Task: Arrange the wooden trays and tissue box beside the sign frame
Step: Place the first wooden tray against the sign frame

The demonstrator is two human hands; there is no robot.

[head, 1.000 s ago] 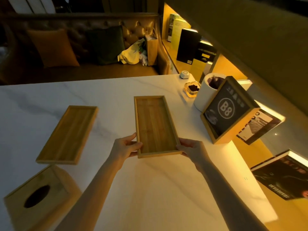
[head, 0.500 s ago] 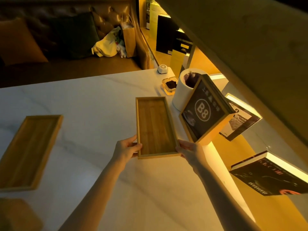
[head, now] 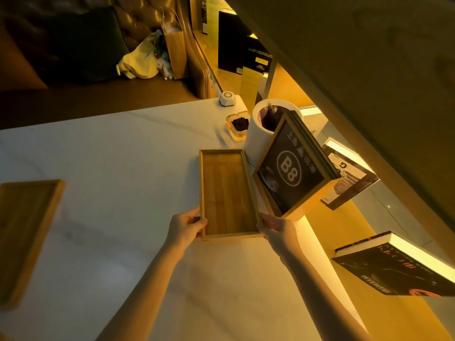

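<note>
A long wooden tray (head: 227,193) lies lengthwise on the white marble table (head: 128,153), its right side close against the black B8 sign frame (head: 293,168). My left hand (head: 186,226) grips the tray's near left corner. My right hand (head: 275,226) holds the near right corner, just below the frame's base. A second wooden tray (head: 24,232) rests at the left edge of view. The tissue box is out of sight.
Behind the sign frame stand a white cylindrical bin (head: 263,129), a glass ashtray (head: 238,125) and a small white call button (head: 227,98). Books (head: 398,271) hang over the lit ledge on the right. A dark sofa (head: 73,45) runs along the far side.
Both hands have slid the tray rightward until it sits next to the sign frame. The view turned right, so the tissue box left the picture and the second tray moved to the left edge.
</note>
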